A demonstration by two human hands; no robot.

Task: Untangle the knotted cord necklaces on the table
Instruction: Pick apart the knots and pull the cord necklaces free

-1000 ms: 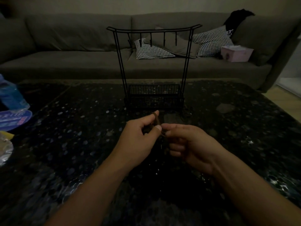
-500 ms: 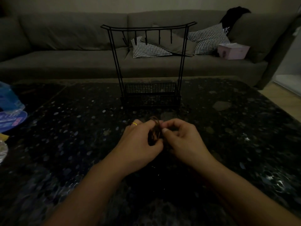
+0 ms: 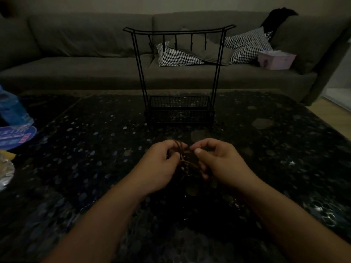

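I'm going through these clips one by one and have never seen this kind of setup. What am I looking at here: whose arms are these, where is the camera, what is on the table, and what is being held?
There is no machine here. The single picture comes from a wide-angle camera worn on a person's head, looking forward and down, so the two bare forearms entering from the bottom are the wearer's own.

The left hand and the right hand meet over a dark speckled table. Between them they pinch a tangle of brown cord necklaces, which sits bunched up between the fingertips.

Behind the hands stands a black wire jewellery stand with hooks along its top bar and a basket at its base; nothing hangs on the hooks. At the left edge are a blue plastic bottle and some packaging, too dim to identify. A grey sofa with checked cushions fills the background.
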